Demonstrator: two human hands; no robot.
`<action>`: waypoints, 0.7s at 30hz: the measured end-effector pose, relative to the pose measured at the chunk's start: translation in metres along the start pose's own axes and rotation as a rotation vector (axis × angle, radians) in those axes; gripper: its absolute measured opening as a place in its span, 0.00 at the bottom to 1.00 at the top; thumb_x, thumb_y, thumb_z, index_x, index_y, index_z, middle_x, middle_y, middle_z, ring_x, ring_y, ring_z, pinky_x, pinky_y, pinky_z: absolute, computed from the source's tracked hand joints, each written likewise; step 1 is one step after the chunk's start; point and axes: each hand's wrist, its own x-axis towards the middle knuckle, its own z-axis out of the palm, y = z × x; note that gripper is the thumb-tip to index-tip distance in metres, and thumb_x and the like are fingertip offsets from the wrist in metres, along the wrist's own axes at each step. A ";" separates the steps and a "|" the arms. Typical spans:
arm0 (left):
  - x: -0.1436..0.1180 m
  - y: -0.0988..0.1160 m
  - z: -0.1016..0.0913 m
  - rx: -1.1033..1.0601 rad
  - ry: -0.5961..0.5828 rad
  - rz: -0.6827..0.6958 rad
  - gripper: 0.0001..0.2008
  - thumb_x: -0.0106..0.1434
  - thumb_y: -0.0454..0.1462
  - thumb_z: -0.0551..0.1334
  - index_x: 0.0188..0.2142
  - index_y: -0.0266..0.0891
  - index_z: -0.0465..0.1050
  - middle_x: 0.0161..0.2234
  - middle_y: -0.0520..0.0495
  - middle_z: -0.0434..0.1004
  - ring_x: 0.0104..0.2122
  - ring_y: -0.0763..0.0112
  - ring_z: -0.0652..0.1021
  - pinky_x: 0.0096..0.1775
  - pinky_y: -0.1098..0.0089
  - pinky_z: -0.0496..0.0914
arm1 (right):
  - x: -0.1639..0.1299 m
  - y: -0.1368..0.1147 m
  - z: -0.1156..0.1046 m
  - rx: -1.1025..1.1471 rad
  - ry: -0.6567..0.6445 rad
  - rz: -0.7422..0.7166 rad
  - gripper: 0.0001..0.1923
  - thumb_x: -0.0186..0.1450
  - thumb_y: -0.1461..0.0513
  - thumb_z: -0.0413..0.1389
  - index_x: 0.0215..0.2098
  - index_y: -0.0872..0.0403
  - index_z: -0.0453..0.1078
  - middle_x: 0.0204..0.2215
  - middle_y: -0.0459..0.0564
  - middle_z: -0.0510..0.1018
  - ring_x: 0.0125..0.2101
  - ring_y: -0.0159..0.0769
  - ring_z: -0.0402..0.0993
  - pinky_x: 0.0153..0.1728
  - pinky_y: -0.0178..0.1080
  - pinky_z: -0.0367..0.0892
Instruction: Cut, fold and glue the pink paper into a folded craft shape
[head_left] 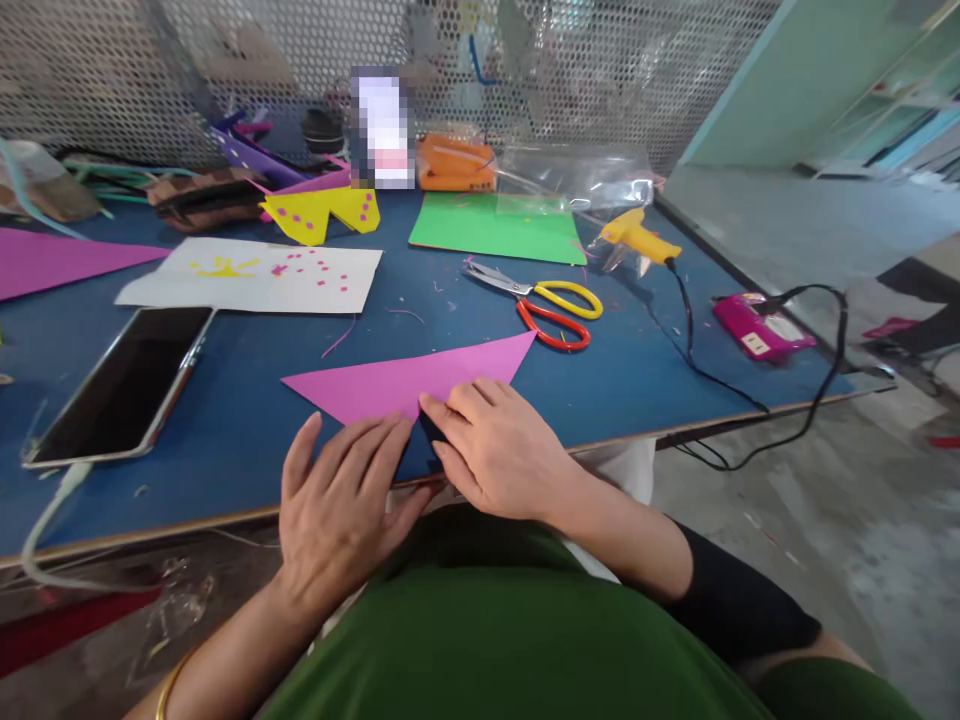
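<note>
Nearest the camera, a green-clad lap fills the bottom of the view, and just beyond it both hands rest at the near edge of the blue surface (615,390). The left hand (341,500) lies flat with its fingers spread and pointing away, their tips touching the near edge of a pink paper triangle (409,385). The right hand (491,445) is also open and pressed down, its fingers laid across the same near edge, just beside those of the left; neither hand pinches anything. The pink paper triangle lies flat on the surface directly beyond the hands, its long point reaching far and to the right toward a pair of scissors with one yellow and one red handle (544,303). Judging by the flat pressure of both hands, the step in hand looks like smoothing or creasing the paper along its near side, and any further move would call for an even press so the sheet does not slide on the smooth surface. To the left lies a dark smartphone (124,385) with a white cable, and beyond it a white sheet dotted with pink (255,275). Farther off sit a green sheet (499,228) and a yellow glue gun (637,238) to the right.
</note>
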 end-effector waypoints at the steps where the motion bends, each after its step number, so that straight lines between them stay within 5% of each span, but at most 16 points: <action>1: -0.001 -0.001 0.000 0.005 0.003 0.017 0.22 0.65 0.42 0.63 0.56 0.33 0.70 0.47 0.40 0.82 0.47 0.57 0.80 0.65 0.51 0.53 | 0.000 -0.001 0.000 -0.001 0.000 0.004 0.24 0.74 0.59 0.44 0.60 0.67 0.65 0.43 0.58 0.71 0.42 0.45 0.61 0.44 0.48 0.62; 12: 0.002 -0.009 -0.004 -0.067 -0.037 0.057 0.19 0.67 0.39 0.57 0.54 0.33 0.74 0.46 0.42 0.82 0.47 0.60 0.78 0.68 0.56 0.49 | 0.011 -0.013 0.012 -0.129 0.066 -0.128 0.15 0.70 0.62 0.48 0.42 0.62 0.75 0.43 0.59 0.75 0.38 0.45 0.63 0.43 0.48 0.61; 15: 0.000 -0.002 0.000 -0.153 -0.006 -0.111 0.20 0.68 0.37 0.53 0.53 0.35 0.76 0.47 0.44 0.81 0.49 0.61 0.77 0.68 0.57 0.48 | 0.008 -0.017 0.016 -0.162 0.116 -0.113 0.16 0.70 0.61 0.50 0.47 0.64 0.74 0.48 0.61 0.75 0.41 0.45 0.64 0.52 0.49 0.59; 21: -0.006 0.002 0.015 -0.202 0.116 -0.142 0.18 0.65 0.37 0.55 0.51 0.38 0.77 0.49 0.47 0.82 0.49 0.64 0.77 0.68 0.61 0.49 | 0.001 -0.018 0.030 -0.213 0.244 -0.038 0.28 0.70 0.53 0.51 0.59 0.66 0.67 0.50 0.59 0.76 0.42 0.46 0.66 0.49 0.47 0.62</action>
